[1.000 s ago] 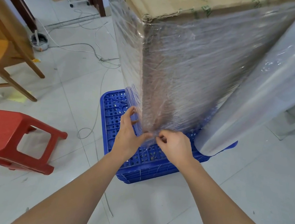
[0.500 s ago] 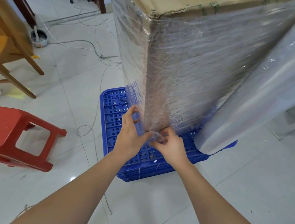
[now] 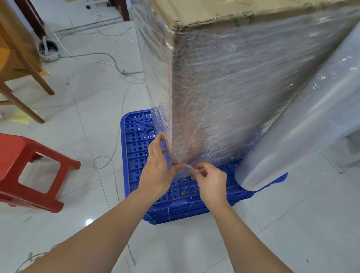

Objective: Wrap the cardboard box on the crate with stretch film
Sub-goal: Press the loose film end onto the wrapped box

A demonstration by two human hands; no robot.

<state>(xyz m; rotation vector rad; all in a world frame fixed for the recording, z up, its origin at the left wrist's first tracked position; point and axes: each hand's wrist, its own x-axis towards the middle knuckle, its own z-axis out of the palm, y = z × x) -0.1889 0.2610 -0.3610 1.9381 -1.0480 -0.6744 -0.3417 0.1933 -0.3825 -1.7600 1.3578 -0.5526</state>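
Clear stretch film [image 3: 214, 99] sheathes the cardboard box [image 3: 207, 3] standing on the blue crate [image 3: 142, 135]. Both hands, left [image 3: 158, 170] and right [image 3: 210, 182], pinch a film tail at the box's near bottom corner; pulling it taut, then pressing it flat, should help it cling.

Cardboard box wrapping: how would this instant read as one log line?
stage: fixing film at bottom corner | cardboard box: on blue crate | left hand, right hand: pinching stretch film | roll: leaning on box

Cardboard box [image 3: 216, 0] and film roll [image 3: 316, 114] cut off by top edge; box base hides most of blue crate [image 3: 134, 139]; print on box top too blurred to read; shoes clipped at bottom edge.
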